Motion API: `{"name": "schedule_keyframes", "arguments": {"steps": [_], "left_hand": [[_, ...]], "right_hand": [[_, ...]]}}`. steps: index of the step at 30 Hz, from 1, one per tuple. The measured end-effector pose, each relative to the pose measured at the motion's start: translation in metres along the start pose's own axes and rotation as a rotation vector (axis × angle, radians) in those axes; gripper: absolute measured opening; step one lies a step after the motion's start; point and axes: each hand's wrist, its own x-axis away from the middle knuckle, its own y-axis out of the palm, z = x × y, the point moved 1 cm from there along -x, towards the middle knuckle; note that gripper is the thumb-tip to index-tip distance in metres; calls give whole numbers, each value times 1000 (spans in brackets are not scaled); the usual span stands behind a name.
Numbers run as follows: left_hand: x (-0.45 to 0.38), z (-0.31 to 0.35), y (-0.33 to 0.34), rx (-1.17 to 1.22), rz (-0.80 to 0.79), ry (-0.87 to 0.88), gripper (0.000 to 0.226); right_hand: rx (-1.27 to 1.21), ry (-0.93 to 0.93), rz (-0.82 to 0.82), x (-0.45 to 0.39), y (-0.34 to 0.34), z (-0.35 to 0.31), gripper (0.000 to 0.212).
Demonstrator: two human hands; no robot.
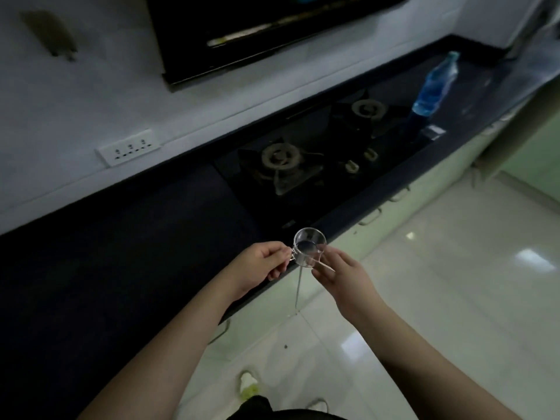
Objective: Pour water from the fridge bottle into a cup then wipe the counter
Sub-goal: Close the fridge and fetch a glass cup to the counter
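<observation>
A clear glass cup [309, 247] hangs over the front edge of the dark counter [127, 262]. My left hand [262, 263] pinches its handle on the left side. My right hand [338, 269] touches the cup's right side with fingers nearly straight. The cup looks empty. A blue-tinted plastic water bottle [436, 86] with a blue cap stands far off on the counter at the right, beyond the stove, out of reach of both hands.
A two-burner gas hob [309, 156] is set into the counter between cup and bottle. A dark hood [242, 34] hangs on the wall above. A socket plate [128, 148] sits on the wall. Pale cabinets and glossy floor tiles [424, 283] lie to the right.
</observation>
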Motion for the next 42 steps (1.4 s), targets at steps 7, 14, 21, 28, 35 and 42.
{"name": "schedule_keyframes", "arguments": {"steps": [7,14,21,28,35,42], "left_hand": [[-67,38,68,-56,-187,56,35],[-151,71,123,-114,-404,89,34],[-229,110,177,-190,-571,144,34],[-282,142,230,-204,-688,169,32],[-336,167,293,-213,-747,183,33],[-399,199,378,-225,-729,151,30]], "right_hand": [[-71,-91,190,8,-74,-40,21],[-181,-148,411,-10,-133,-81,17],[-331,-204,586,-35,-180,-125,18],[-415,-269,711,-47,-224,-159,14],[-417,-293,749,-67,-290,-198,13],[-400,-285,738,-91,-386,-257,7]]}}
